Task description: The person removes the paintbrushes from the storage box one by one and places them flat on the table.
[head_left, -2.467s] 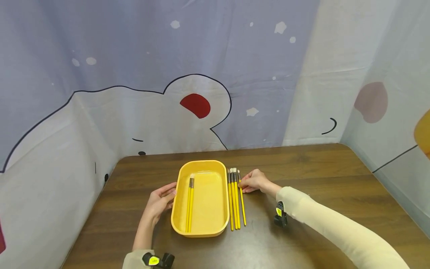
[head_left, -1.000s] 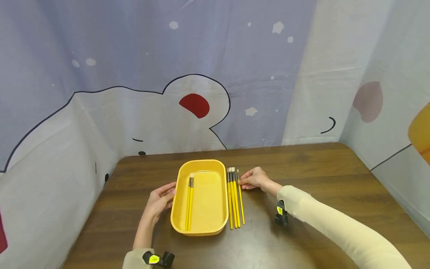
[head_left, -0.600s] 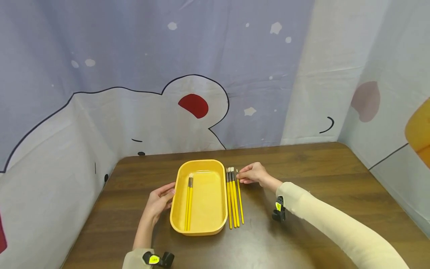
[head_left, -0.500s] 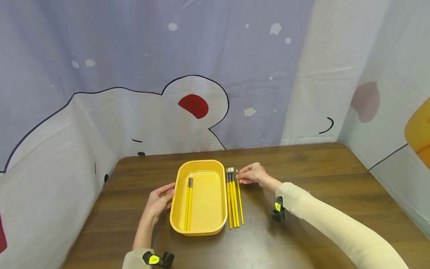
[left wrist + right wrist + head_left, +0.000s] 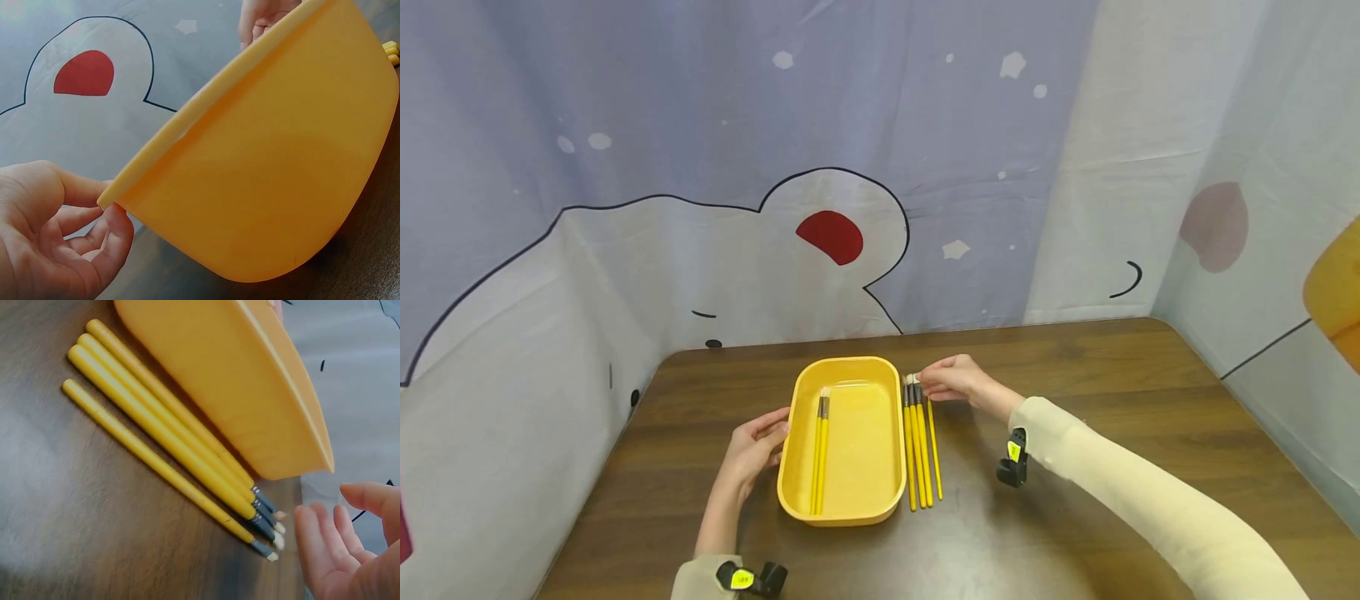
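Head view, tray: the yellow tray (image 5: 842,500) is being kept on the brown table (image 5: 1112,392), and two brushes (image 5: 818,454) are being shown already lying inside it, along its left side.
Head view, left hand: the left hand (image 5: 758,446) is being rested against the tray's left rim, fingers loosely curved, no brush being held.
Head view, right hand: the right hand (image 5: 951,379) is being held at the bristle ends of the four brushes (image 5: 921,450) lying in a row just right of the tray; whether one is being pinched cannot be told here.
Left wrist view, grip: the tray's wall (image 5: 275,162) is being seen close up, and its rim is being touched by the thumb and fingertips (image 5: 115,222) of the left hand (image 5: 50,244); the touch is being judged a light steadying one, not a clamp.
Right wrist view, hand: the right hand (image 5: 350,550) is being shown spread, fingers (image 5: 312,540) relaxed and just beside the brush tips, apart from them, nothing held.
Right wrist view, brushes: all four brushes (image 5: 169,450) are being shown flat on the table, side by side, the nearest one against the tray (image 5: 237,381).
Progress: two brushes are being counted as in, four as still out; roughly a third is being judged done.
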The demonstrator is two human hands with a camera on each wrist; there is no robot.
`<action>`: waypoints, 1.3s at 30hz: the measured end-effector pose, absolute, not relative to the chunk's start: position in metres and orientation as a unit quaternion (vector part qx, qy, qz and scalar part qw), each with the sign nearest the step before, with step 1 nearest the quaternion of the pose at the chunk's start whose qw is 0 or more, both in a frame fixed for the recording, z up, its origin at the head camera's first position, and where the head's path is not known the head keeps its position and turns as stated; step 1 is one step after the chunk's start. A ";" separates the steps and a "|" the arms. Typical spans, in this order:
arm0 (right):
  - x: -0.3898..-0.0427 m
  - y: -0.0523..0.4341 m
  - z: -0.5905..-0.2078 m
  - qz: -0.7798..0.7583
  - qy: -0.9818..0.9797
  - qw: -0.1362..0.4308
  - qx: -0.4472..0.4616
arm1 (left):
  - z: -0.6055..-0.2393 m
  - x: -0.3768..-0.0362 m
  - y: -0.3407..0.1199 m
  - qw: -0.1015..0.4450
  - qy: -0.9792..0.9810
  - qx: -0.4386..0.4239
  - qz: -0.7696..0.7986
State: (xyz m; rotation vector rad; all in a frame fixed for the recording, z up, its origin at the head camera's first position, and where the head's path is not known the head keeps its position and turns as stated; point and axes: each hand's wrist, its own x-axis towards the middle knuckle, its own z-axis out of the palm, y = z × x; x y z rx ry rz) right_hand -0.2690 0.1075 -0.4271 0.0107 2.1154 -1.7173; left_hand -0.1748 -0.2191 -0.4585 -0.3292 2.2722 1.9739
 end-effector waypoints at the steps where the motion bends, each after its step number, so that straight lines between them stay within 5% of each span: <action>1: -0.269 0.106 -0.426 -0.618 0.758 0.209 0.003 | -0.459 -0.175 -0.219 0.056 0.748 -0.109 0.652; 39: -0.271 0.062 -0.382 -0.571 0.779 0.250 -0.066 | -0.458 -0.179 -0.219 0.052 0.749 -0.103 0.652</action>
